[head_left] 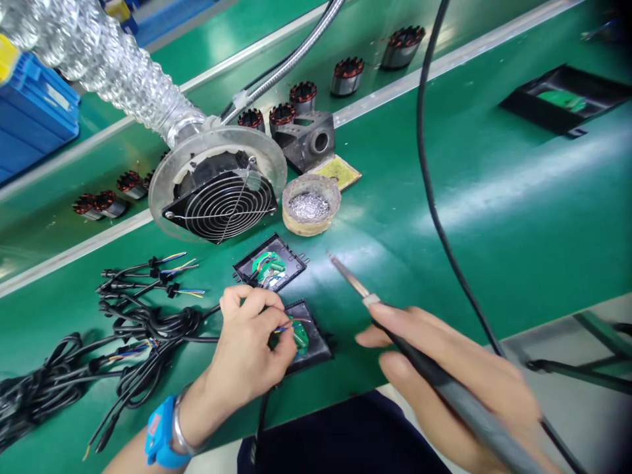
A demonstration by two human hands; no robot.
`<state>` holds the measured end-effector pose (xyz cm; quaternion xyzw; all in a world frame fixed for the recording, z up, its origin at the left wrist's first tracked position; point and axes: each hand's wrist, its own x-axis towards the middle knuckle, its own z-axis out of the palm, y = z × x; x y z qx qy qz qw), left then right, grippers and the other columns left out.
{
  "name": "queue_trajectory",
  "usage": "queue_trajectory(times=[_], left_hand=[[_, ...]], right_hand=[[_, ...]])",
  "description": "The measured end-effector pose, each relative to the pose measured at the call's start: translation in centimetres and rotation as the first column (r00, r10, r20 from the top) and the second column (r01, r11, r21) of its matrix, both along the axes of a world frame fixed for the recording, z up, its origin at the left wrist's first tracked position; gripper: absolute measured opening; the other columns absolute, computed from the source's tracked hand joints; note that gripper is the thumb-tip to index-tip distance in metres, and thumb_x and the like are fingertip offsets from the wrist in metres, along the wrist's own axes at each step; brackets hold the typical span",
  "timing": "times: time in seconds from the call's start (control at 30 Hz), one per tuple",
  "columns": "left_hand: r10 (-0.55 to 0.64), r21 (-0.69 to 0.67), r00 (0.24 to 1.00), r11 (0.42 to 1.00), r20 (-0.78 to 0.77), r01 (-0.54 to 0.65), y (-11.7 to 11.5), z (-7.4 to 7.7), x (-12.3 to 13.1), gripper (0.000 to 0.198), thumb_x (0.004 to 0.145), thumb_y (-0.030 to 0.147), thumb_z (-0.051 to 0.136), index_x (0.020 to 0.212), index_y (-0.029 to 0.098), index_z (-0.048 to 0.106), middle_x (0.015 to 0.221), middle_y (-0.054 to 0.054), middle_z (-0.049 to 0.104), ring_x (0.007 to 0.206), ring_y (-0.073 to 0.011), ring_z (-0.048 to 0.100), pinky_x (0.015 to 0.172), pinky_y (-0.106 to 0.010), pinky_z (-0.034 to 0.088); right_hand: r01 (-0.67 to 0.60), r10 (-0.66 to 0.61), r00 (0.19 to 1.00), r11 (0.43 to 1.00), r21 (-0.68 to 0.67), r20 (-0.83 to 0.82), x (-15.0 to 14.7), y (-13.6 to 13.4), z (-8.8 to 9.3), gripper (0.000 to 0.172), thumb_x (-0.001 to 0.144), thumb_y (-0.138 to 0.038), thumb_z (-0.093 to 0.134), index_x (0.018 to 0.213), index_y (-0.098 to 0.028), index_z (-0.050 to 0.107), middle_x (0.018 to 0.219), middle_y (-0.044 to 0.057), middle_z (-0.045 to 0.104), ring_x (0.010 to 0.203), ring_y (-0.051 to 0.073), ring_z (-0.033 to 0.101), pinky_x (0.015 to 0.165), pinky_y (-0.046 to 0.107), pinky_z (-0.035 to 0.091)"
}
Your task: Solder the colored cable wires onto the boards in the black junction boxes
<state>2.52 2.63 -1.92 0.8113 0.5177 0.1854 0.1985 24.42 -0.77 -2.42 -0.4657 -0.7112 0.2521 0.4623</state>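
Note:
My left hand (251,345), with a blue wrist strap (162,431), pinches thin coloured wires (283,327) at the end of a black cable. It is over a green circuit board (300,337) in a shallow black case (318,349); the fingers hide part of both. In my right hand (459,368) is a soldering iron (439,375), held like a pen. Its tip points up and left, apart from the boards. Just beyond my left hand, a second black case (293,258) holds another green board (269,268) with wires on it.
A fan with a wire guard (224,207) hangs from a foil duct (123,85). Near it are a round pot of shiny bits (309,224), a yellow sponge (340,172) and an iron holder (306,141). Black cables (148,322) lie left; a hanging cord (424,158) crosses the right side.

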Motion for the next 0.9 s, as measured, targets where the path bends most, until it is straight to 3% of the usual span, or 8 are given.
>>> queue_trajectory(times=[0.1, 0.23, 0.43, 0.9], left_hand=[[0.004, -0.013, 1.000, 1.000, -0.010, -0.004, 0.0, 0.0, 0.0, 0.010, 0.079, 0.012, 0.061, 0.072, 0.019, 0.064, 0.090, -0.002, 0.065, 0.094, -0.0213, 0.046, 0.085, -0.041, 0.035], [0.004, -0.027, 1.000, 1.000, -0.027, -0.004, 0.0, 0.0, 0.1, 0.010, 0.079, 0.012, 0.061, 0.072, 0.019, 0.064, 0.091, -0.002, 0.065, 0.095, -0.0220, 0.045, 0.085, -0.042, 0.036], [-0.001, -0.032, 0.999, 0.999, -0.033, 0.000, 0.0, -0.1, 0.0, 0.011, 0.080, 0.014, 0.060, 0.071, 0.019, 0.064, 0.091, -0.002, 0.065, 0.095, -0.0229, 0.045, 0.083, -0.043, 0.035], [0.007, 0.006, 0.999, 1.000, -0.051, -0.007, 0.0, -0.4, 0.1, 0.010, 0.079, 0.014, 0.061, 0.071, 0.019, 0.064, 0.090, -0.002, 0.066, 0.093, -0.0232, 0.046, 0.082, -0.045, 0.035]], right_hand=[[-0.065, 0.069, 0.995, 0.996, -0.056, 0.066, 1.4, -0.6, 1.2, 0.034, 0.084, -0.012, 0.052, 0.116, -0.020, 0.061, 0.082, 0.006, 0.066, 0.067, 0.014, 0.061, 0.050, 0.026, 0.047], [-0.101, 0.099, 0.995, 0.989, -0.107, -0.024, 0.9, -1.0, 0.5, 0.027, 0.081, -0.010, 0.052, 0.103, -0.019, 0.063, 0.069, 0.003, 0.061, 0.056, 0.013, 0.055, 0.046, 0.026, 0.044], [-0.171, 0.157, 0.979, 0.979, -0.107, -0.127, -0.7, -0.5, -1.0, 0.029, 0.077, -0.006, 0.051, 0.104, -0.013, 0.062, 0.066, 0.001, 0.053, 0.055, 0.013, 0.049, 0.047, 0.028, 0.041], [-0.189, 0.183, 0.980, 0.978, -0.084, -0.077, -1.0, 0.1, -0.2, 0.028, 0.077, -0.004, 0.050, 0.100, -0.014, 0.064, 0.069, 0.003, 0.055, 0.057, 0.013, 0.048, 0.049, 0.029, 0.040]])
